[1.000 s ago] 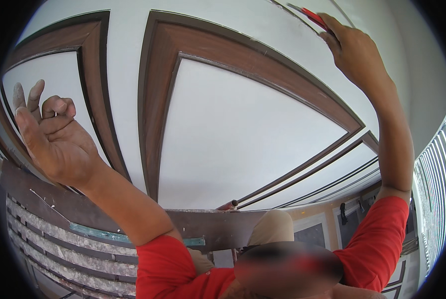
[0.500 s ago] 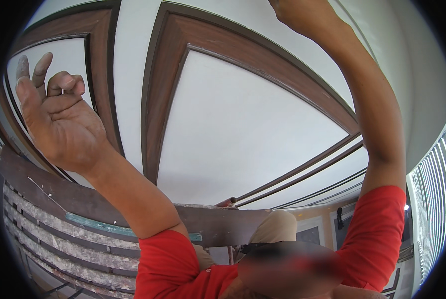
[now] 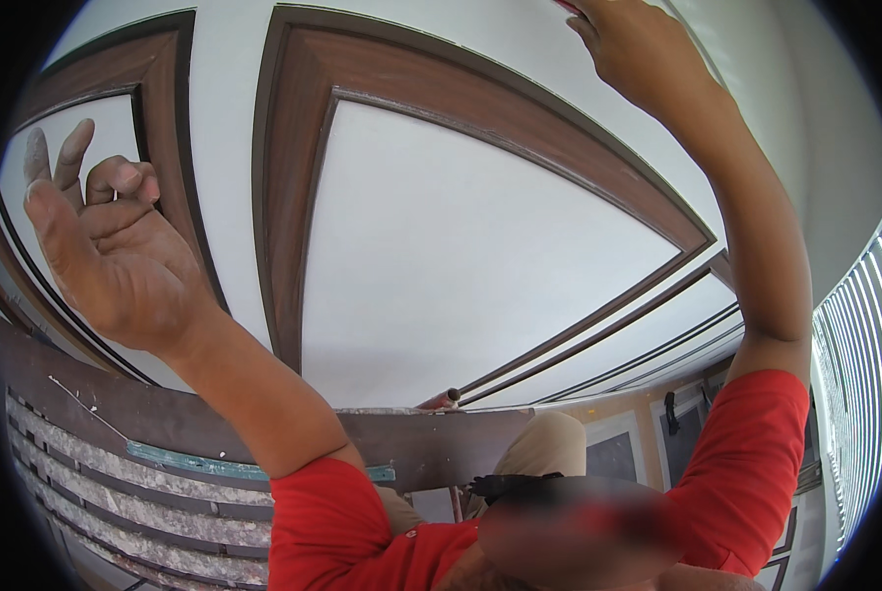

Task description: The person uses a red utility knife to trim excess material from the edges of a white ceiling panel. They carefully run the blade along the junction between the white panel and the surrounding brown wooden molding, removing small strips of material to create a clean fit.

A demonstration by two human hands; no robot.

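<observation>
My left hand [image 3: 135, 266] is raised at the left with its palm showing, some fingers stretched and others curled, holding nothing. Pale dust coats a fingertip. It lies in front of a brown-framed white panel [image 3: 55, 169]; contact is not clear. My right hand [image 3: 638, 54] reaches to the top edge, gripping a slim red tool [image 3: 565, 6] that is mostly hidden. It is over the white surface [image 3: 500, 25] above the large panel's brown wooden moulding [image 3: 500, 138].
A dark board [image 3: 431, 443] crosses below, with paint-spattered slats [image 3: 116, 488] at lower left. A small pipe-like object [image 3: 448, 399] is at the board's far side. My beige-clad knee [image 3: 544, 443] shows below. Bright vertical slats [image 3: 854, 335] line the right, beside boarded openings [image 3: 613, 453].
My right hand rose and moved left with the red tool, then dropped slightly; less of the tool shows now. My left hand shifted slightly up, then back down, keeping the same finger pose.
</observation>
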